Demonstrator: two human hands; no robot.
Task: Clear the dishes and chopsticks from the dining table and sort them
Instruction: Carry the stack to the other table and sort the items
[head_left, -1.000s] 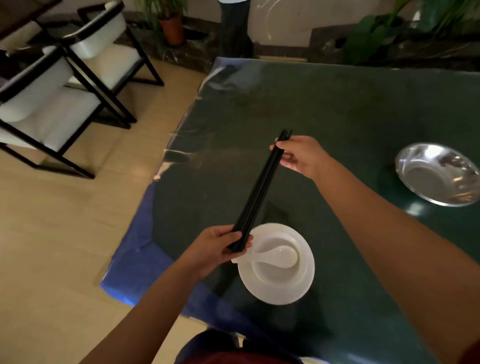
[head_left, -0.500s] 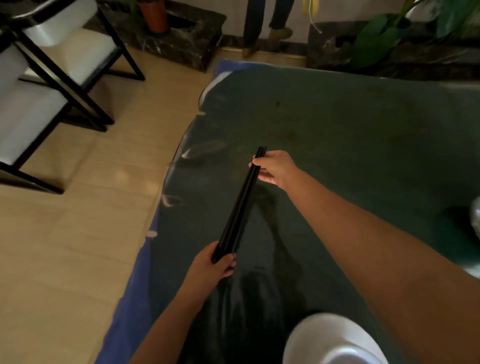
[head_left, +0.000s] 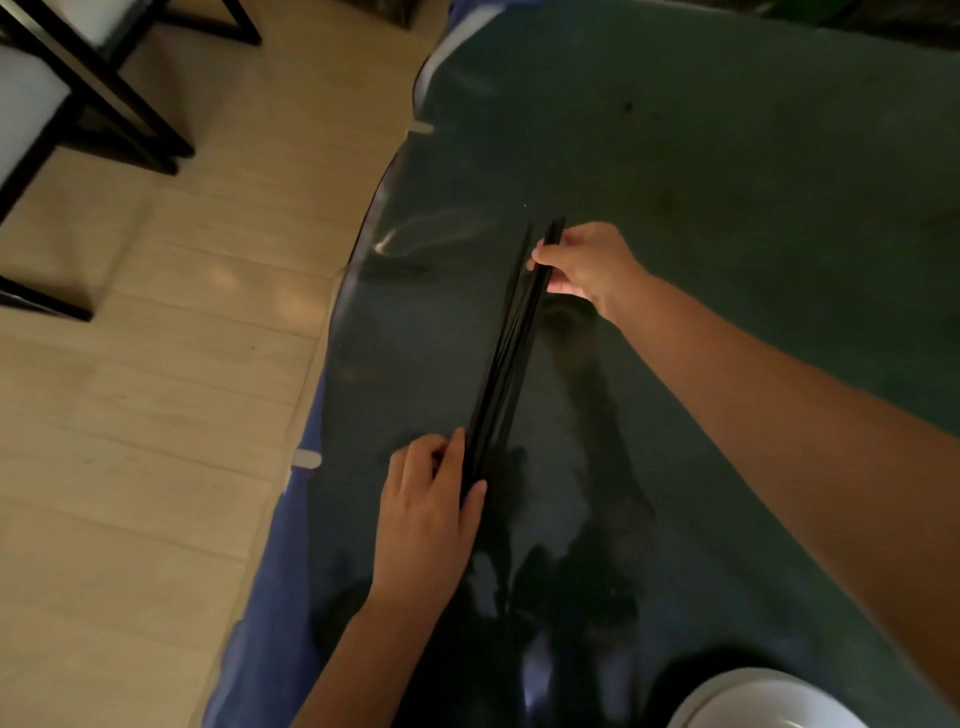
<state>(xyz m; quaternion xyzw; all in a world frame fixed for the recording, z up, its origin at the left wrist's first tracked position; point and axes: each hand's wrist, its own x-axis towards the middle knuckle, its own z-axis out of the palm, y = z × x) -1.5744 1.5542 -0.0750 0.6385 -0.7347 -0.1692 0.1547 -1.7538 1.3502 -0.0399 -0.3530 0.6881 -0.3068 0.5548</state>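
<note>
A bundle of black chopsticks (head_left: 511, 358) stretches between my two hands, low over the dark green table (head_left: 753, 171). My left hand (head_left: 428, 501) pinches the near end of the bundle with thumb and fingers. My right hand (head_left: 587, 265) grips the far end. The chopsticks run from lower left to upper right, close to the table's left side. A white plate (head_left: 758, 701) shows only as a rim at the bottom right corner; what lies in it is out of frame.
The table's left edge (head_left: 363, 249) curves beside a light wooden floor (head_left: 156, 415), with a blue cloth (head_left: 270, 597) hanging below it. Black-framed chairs with white seats (head_left: 47, 98) stand at the upper left.
Both hands have carried the chopsticks away from the white plate toward the table's left side and lowered them. My view has tilted down, so the steel bowl and most of the plate have left the frame.
</note>
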